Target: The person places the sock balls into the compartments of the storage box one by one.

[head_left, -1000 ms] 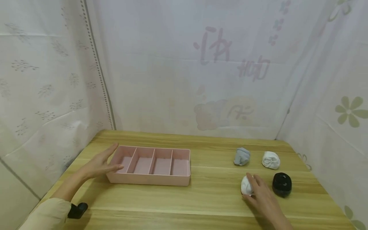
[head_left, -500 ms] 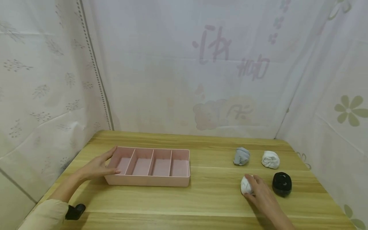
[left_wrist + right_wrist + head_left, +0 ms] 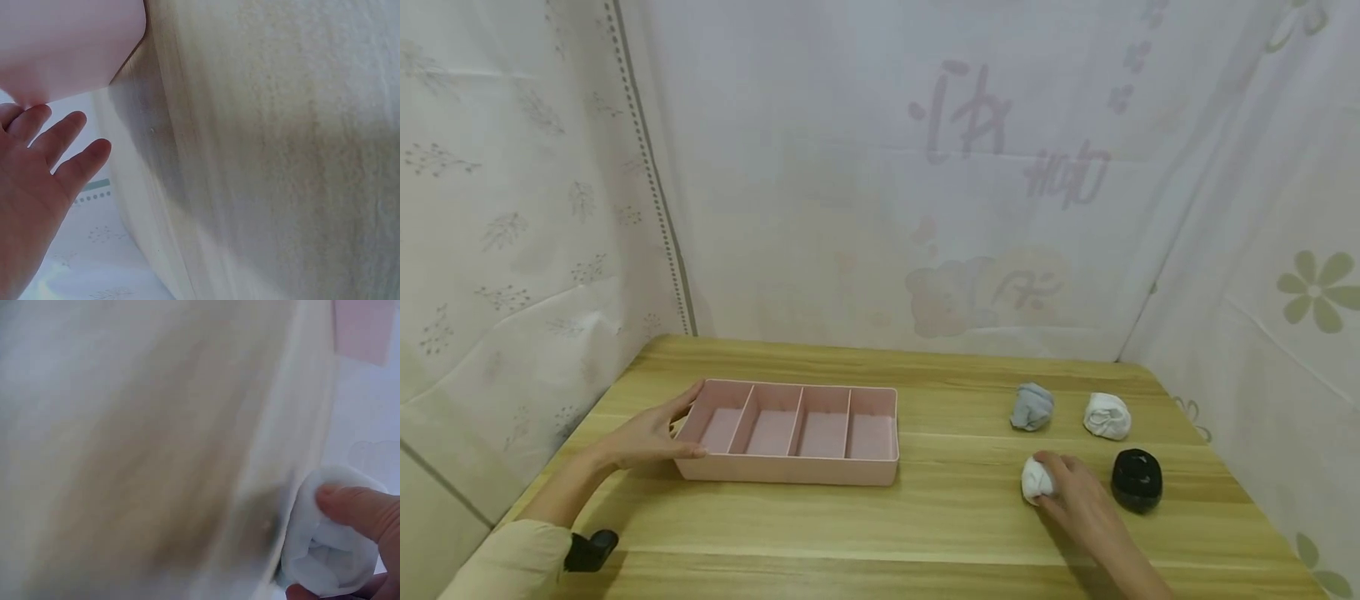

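Observation:
A pink box [image 3: 790, 470] with several open compartments lies on the wooden table in the head view. My left hand [image 3: 647, 433] spans its left end, thumb at the front corner and index finger at the back corner. In the left wrist view the fingers [image 3: 62, 134] are spread and nearly straight, some right at the box's wall. On the right, my right hand [image 3: 1078, 500] grips a rolled white sock [image 3: 1036, 481]. The right wrist view shows the thumb [image 3: 350, 503] pressed on the side of the rolled sock [image 3: 303, 562], with a fingertip below it.
Behind the right hand lie a grey rolled bundle [image 3: 1032, 407] and another white rolled bundle [image 3: 1107, 416]. To its right sits a black rolled bundle [image 3: 1137, 480]. Patterned white curtains [image 3: 820, 183] hang round the table [image 3: 820, 542]. A black device [image 3: 591, 551] sits at the left wrist.
My left hand has settled from just off the box onto its left end. My right hand has shifted slightly left with the white sock in its fingers. The other bundles stay put.

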The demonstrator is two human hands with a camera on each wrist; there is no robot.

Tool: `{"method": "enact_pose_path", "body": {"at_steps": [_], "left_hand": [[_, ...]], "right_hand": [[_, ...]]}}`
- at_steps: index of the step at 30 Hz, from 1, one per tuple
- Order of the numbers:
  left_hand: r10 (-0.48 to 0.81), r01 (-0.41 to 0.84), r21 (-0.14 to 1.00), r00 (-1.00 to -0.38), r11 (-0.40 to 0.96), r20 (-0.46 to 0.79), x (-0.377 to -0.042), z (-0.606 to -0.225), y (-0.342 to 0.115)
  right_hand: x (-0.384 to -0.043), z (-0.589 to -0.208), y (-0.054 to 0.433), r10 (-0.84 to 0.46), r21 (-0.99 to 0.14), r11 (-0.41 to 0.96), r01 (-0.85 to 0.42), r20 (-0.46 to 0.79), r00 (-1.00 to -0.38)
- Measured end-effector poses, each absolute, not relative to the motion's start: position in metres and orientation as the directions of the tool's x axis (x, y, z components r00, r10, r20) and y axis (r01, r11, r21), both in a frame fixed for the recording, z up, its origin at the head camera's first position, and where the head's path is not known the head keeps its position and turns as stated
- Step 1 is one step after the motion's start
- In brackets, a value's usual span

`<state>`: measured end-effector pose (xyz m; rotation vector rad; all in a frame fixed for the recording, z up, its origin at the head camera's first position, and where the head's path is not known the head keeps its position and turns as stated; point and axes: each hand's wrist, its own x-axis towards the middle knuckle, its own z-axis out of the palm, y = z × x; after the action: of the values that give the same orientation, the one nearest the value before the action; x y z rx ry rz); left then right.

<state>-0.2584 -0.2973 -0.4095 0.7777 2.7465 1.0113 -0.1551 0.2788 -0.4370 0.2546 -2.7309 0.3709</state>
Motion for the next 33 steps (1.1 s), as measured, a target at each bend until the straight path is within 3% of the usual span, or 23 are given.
{"method": "enact_pose_path", "body": {"at_steps": [6,11,13,19,26,33], "left_hand": [[0.501,0.432,0.629,-0.862,0.646,0.078,-0.26,-0.41,-0.299],[0.506,0.429,0.645,-0.859,0.633,0.075,-0.26,-0.412,-0.3],[0.507,0.428,0.651,-0.858,0.627,0.076,-0.26,-0.413,-0.3],[0.511,0.431,0.663,-0.855,0.612,0.084,-0.26,-0.416,-0.298],[0.519,0.436,0.672,-0.85,0.598,0.089,-0.259,-0.416,-0.299],[0.522,0.435,0.678,-0.849,0.593,0.089,-0.258,-0.415,-0.299]], "right_hand": [[-0.175,-0.414,0.241,-0.157,-0.331,0.871,-0.363,0.513,-0.844],[-0.199,-0.394,0.191,-0.261,-0.322,0.764,-0.559,0.639,-0.724],[-0.207,-0.389,0.172,-0.286,-0.327,0.737,-0.591,0.642,-0.711],[-0.223,-0.391,0.13,-0.408,-0.301,0.703,-0.644,0.572,-0.712],[-0.235,-0.398,0.105,-0.589,-0.065,0.732,-0.678,0.439,-0.678],[-0.242,-0.391,0.089,-0.664,0.118,0.745,-0.656,0.221,-0.715]]}}
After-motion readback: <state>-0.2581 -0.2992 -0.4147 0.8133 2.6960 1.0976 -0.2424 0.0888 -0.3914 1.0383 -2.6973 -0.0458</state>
